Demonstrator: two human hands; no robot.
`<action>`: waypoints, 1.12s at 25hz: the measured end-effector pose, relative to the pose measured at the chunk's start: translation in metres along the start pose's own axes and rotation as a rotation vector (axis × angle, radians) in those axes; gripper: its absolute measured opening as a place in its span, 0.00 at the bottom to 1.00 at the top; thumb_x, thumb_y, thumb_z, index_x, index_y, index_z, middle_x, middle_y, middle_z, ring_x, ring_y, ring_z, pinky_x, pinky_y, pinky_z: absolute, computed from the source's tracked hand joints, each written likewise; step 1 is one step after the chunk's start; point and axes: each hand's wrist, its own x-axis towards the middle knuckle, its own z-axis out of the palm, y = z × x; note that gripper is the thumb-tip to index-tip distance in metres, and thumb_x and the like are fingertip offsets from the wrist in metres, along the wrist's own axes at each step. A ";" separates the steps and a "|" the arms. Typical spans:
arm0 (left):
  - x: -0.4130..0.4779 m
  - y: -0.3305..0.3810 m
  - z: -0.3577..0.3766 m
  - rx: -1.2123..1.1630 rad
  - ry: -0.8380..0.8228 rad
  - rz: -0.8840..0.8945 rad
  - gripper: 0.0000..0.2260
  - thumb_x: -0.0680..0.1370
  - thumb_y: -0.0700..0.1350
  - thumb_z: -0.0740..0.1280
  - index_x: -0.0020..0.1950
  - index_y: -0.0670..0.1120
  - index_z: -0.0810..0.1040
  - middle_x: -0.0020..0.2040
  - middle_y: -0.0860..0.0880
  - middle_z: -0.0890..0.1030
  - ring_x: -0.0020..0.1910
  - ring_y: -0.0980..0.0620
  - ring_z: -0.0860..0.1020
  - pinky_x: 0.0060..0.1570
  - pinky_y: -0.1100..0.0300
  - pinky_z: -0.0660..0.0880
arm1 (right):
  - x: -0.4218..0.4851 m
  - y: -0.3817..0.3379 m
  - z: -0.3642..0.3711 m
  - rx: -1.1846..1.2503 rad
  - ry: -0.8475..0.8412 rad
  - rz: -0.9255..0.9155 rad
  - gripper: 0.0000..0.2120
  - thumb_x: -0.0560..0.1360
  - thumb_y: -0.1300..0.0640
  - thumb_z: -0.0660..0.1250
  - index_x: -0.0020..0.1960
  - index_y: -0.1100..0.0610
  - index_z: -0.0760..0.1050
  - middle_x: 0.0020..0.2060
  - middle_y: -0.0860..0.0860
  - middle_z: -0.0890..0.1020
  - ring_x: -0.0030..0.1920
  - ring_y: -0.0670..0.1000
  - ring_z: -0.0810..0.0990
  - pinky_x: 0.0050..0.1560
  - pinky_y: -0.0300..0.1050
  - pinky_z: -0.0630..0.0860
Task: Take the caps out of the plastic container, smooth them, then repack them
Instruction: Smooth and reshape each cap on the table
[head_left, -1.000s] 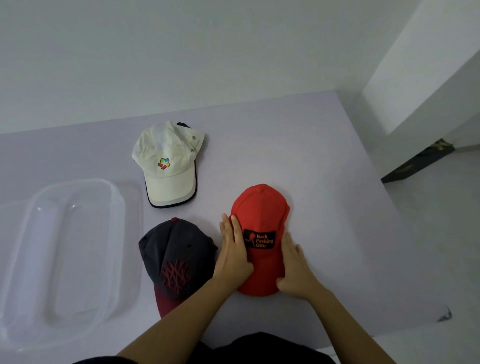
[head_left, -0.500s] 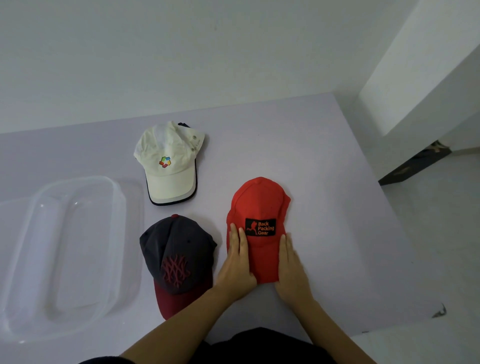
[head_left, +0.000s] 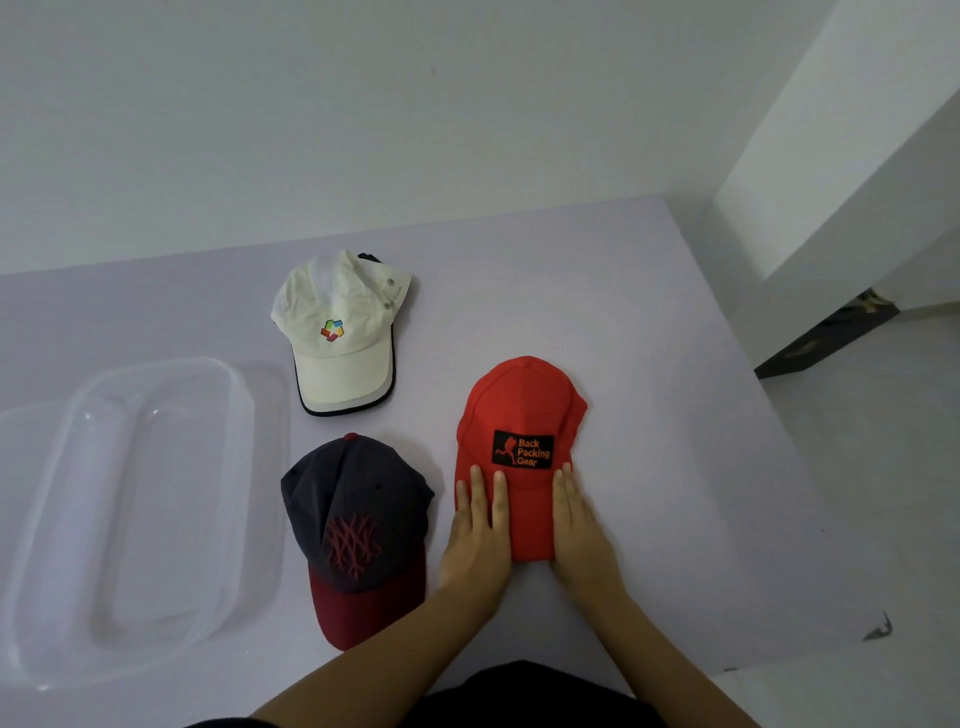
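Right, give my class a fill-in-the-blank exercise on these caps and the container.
The left hand and right hand press flat on the ___ cap.
Its black patch reads Back Packing ___.
The farthest cap from the person is ___.
The plastic container lies on the person's ___.
Missing words: red, Gear, white, left.

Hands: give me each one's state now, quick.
Left hand: open, fingers straight, pressing flat on the red cap.
Right hand: open, flat on the same cap, gripping nothing.
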 end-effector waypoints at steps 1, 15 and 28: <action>0.001 0.001 -0.003 -0.034 0.067 0.010 0.54 0.68 0.39 0.72 0.73 0.41 0.28 0.73 0.30 0.55 0.72 0.35 0.60 0.63 0.50 0.71 | 0.002 0.002 -0.001 0.022 -0.012 0.013 0.35 0.73 0.62 0.52 0.75 0.62 0.39 0.76 0.59 0.52 0.76 0.52 0.52 0.68 0.41 0.64; 0.008 0.004 -0.015 -0.402 0.105 -0.018 0.33 0.80 0.36 0.54 0.74 0.45 0.33 0.78 0.44 0.39 0.77 0.47 0.41 0.72 0.60 0.43 | 0.004 -0.023 -0.026 0.793 -0.223 0.115 0.35 0.77 0.47 0.52 0.75 0.55 0.36 0.76 0.50 0.43 0.76 0.45 0.45 0.75 0.42 0.48; 0.013 -0.007 -0.024 -0.276 0.043 -0.060 0.38 0.79 0.47 0.62 0.75 0.42 0.35 0.77 0.39 0.38 0.76 0.42 0.38 0.74 0.50 0.45 | 0.001 -0.014 -0.031 0.442 -0.244 0.127 0.32 0.77 0.58 0.53 0.72 0.53 0.35 0.73 0.49 0.38 0.75 0.49 0.37 0.76 0.52 0.46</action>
